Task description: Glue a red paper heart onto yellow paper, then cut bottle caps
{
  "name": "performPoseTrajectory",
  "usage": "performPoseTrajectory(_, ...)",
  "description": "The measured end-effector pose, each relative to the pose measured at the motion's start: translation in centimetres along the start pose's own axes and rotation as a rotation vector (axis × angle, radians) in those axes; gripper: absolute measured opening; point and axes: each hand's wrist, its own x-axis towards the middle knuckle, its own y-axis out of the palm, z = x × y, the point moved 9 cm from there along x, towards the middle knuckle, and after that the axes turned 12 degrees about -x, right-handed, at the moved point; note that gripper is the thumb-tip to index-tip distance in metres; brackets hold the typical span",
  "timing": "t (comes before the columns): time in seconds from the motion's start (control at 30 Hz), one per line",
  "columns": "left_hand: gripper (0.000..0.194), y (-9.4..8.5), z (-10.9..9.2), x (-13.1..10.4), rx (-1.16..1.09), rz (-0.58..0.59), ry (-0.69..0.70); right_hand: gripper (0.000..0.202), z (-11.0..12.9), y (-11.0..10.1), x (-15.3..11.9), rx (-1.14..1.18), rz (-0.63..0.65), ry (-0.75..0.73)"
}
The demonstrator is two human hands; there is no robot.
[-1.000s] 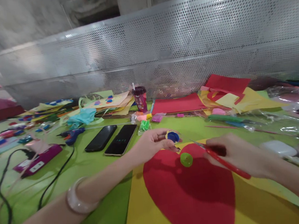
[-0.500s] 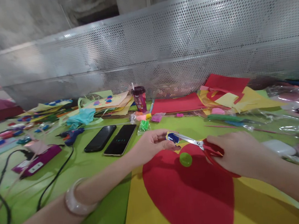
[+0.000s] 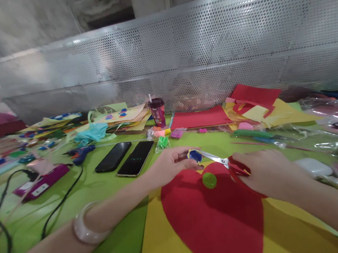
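My left hand (image 3: 173,164) pinches a small blue piece with a yellowish edge (image 3: 195,155) between thumb and fingers. What it is made of I cannot tell. My right hand (image 3: 262,169) grips red-handled scissors (image 3: 224,161), whose metal blades point left and meet the rim of the blue piece. Below both hands lies a big red paper heart (image 3: 214,214) on a yellow sheet (image 3: 155,228). Near the top of the heart is a round green disc (image 3: 209,180).
Two phones (image 3: 113,157) lie left of my hands, beside a blue glue gun (image 3: 83,153) and a purple power strip (image 3: 42,182) with cables. A dark cup (image 3: 157,112), red paper (image 3: 200,118) and plastic wrappers line the back, before a perforated metal panel (image 3: 185,52).
The scissors and my right hand have shifted very slightly left. The blue piece is turned a little, and its face looks darker with less glare. My left hand has hardly moved.
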Motion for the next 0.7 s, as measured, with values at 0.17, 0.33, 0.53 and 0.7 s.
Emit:
performPoseTrajectory(0.17,0.027,0.1,0.1,0.0,0.013,0.029,-0.001,0.02,0.2,0.0,-0.1,-0.017,-0.003,-0.006)
performPoseTrajectory(0.33,0.029,0.1,0.2,0.1,0.038,0.04,-0.006,0.023,0.1,-0.2,-0.1,0.005,-0.021,-0.007)
performPoseTrajectory(0.53,0.032,0.3,0.0,0.2,0.041,0.096,-0.007,0.02,0.1,0.5,0.2,0.111,-0.062,-0.03)
performPoseTrajectory(0.7,0.033,0.5,0.1,0.3,0.04,0.138,0.008,0.019,0.4,1.3,0.3,0.415,-0.024,-0.072)
